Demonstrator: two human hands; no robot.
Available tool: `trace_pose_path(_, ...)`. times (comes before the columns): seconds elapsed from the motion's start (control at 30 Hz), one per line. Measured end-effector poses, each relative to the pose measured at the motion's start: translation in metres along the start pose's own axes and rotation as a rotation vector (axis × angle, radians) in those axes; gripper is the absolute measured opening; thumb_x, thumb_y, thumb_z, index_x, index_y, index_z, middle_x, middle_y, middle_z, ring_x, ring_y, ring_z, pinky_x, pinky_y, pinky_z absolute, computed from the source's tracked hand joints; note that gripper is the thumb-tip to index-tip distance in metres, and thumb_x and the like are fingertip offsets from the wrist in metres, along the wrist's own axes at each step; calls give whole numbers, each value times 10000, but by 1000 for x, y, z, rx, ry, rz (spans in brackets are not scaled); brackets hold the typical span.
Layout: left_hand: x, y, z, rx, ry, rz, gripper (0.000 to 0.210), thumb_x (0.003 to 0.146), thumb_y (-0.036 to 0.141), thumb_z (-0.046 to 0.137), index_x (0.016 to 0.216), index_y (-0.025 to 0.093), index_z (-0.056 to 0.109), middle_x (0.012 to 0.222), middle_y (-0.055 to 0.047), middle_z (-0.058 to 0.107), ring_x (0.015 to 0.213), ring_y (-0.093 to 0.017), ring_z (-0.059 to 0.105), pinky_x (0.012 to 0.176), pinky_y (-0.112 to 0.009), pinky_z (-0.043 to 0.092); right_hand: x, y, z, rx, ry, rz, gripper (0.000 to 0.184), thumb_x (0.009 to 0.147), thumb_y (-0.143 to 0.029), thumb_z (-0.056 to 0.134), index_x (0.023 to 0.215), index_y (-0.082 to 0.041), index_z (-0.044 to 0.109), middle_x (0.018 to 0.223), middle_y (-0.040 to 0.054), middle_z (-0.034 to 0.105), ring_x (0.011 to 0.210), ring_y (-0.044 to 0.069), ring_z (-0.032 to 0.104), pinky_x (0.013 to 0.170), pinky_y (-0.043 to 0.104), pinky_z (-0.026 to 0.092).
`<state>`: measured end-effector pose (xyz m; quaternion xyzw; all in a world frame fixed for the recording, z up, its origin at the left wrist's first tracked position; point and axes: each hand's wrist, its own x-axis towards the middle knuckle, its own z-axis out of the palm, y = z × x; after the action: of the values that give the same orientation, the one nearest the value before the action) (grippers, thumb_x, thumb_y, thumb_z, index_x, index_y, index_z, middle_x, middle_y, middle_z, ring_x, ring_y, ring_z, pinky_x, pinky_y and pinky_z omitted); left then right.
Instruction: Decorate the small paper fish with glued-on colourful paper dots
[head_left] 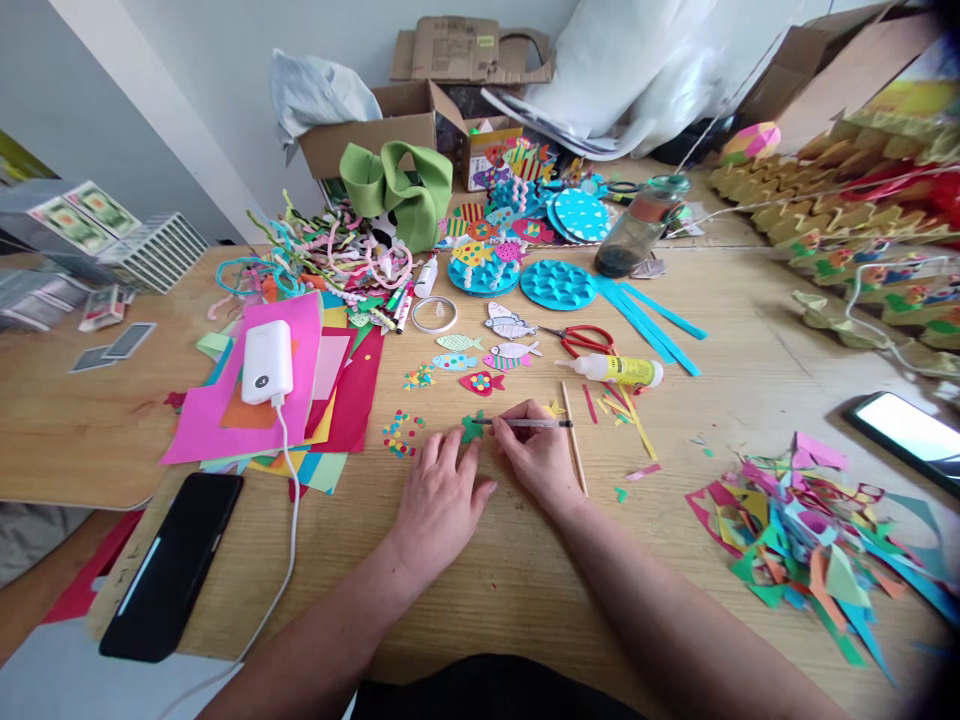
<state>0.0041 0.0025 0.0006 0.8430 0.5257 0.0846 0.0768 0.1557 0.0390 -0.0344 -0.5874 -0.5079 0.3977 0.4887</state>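
Your right hand (534,450) grasps a thin pen (551,423) between thumb and fingers, its tip at the right edge of the small green paper (472,428); I cannot tell if it touches. Your left hand (441,490) grips nothing; its loosely spread fingertips rest at the near edge of the green paper. If they press too lightly, this thin piece may turn; a hard pen push may tear it. Left of the green paper lie round paper dots (403,433), light enough that your left hand could scatter them. Right of it, a straight wooden stick (574,450) may roll if your wrist knocks it. Beyond, rightward, a plastic glue bottle (619,370) lies on its side and could leak if uncapped. Beyond the green paper are flat paper fish (482,383); far right of it, curled paper scraps (817,540) make a heap.
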Motion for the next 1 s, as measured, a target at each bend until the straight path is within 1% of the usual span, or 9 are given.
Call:
trace_pose_path(0.2, 0, 0, 1, -5, 0, 1, 448, 898, 353, 582, 1304, 169, 536, 1329, -136, 533, 1187, -306, 456, 975, -489, 448, 0, 2, 1, -15, -6, -8, 274, 826, -476, 613, 758, -215, 563, 669, 20, 646, 513, 133, 532, 473, 252, 424)
trace_pose_path(0.47, 0, -1, 1, 7, -21, -2, 474, 897, 361, 586, 1314, 142, 534, 1335, -137, 531, 1181, -312, 458, 996, -483, 435, 0, 2, 0, -16, -10, -9, 262, 834, -462, 611, 761, -215, 563, 678, 22, 649, 518, 134, 535, 484, 256, 427)
trace_pose_path(0.67, -1, -1, 3, 6, -5, 3, 466, 896, 358, 586, 1313, 157, 532, 1335, -132, 530, 1181, -313, 459, 994, -489, 435, 0, 1, 0, -17, -20, -17, 237, 839, -433, 612, 765, -213, 562, 684, 27, 651, 524, 136, 535, 490, 261, 427)
trace_pose_path(0.8, -1, -1, 2, 7, -17, 3, 478, 898, 359, 585, 1320, 143, 526, 1341, -140, 526, 1189, -313, 453, 1001, -491, 431, 0, 1, 0, -16, -22, -20, 235, 837, -430, 614, 768, -212, 564, 685, 30, 651, 529, 138, 533, 492, 263, 425)
trace_pose_path(1.0, 0, 0, 1, 3, -23, -6, 480, 895, 364, 589, 1323, 156, 526, 1343, -132, 527, 1184, -307, 461, 1001, -493, 435, 1, 1, 1, 0, -32, -19, 246, 828, -440, 621, 754, -213, 558, 679, 35, 652, 526, 140, 530, 490, 265, 426)
